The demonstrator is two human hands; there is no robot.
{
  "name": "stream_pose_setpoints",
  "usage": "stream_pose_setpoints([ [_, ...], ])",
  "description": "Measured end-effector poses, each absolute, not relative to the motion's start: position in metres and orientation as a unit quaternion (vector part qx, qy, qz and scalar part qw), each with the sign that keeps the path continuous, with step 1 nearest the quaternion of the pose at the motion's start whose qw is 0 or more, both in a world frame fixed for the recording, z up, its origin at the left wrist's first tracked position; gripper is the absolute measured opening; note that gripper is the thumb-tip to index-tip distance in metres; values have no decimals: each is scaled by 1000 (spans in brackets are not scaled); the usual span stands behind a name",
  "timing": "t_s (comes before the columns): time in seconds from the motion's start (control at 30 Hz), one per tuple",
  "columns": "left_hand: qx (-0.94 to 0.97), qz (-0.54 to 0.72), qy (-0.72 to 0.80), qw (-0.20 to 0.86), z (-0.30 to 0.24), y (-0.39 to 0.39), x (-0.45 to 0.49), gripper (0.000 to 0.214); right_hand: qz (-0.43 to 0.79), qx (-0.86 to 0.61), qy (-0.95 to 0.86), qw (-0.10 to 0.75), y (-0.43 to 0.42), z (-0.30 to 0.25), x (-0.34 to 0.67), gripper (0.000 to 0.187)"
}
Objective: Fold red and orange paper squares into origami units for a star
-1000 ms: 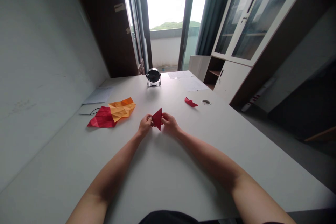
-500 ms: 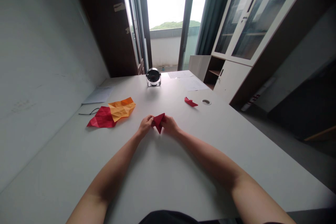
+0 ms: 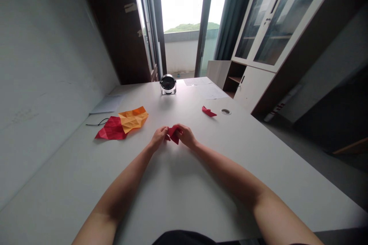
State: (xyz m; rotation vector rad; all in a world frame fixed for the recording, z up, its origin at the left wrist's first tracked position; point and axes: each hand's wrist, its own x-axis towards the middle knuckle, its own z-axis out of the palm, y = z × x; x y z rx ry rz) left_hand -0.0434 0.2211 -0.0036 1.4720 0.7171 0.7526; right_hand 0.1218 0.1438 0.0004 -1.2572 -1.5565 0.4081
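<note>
Between my hands, just above the white table (image 3: 172,183), is a small folded piece of red paper (image 3: 174,134). My left hand (image 3: 160,137) pinches its left side. My right hand (image 3: 186,135) grips the right side, with fingers lying over the top of the fold. Part of the paper is hidden behind the fingers. Farther off to the right lies a folded red paper boat (image 3: 209,111). On the left, a creased red sheet (image 3: 111,128) lies partly under a creased orange sheet (image 3: 133,118).
A small round black device on a silver stand (image 3: 168,84) stands at the far edge. White papers (image 3: 106,104) lie at the back left, others (image 3: 211,89) at the back right. A cable hole (image 3: 225,111) sits near the boat. A thin black cord (image 3: 99,123) touches the left wall side.
My right fingers have moved up and over the top of the red paper. Its pointed triangle shape now looks bent and more covered. My left hand has stayed nearly in place.
</note>
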Motion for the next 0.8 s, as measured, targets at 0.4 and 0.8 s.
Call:
stream_pose_setpoints([
  [0.4,538,312,315,717,-3,227,-48,34,131,-501,-685,512,143,-1,124,36],
  [0.8,496,383,318,712,-14,234,-45,42,227,-505,-614,563,153,-8,124,22],
])
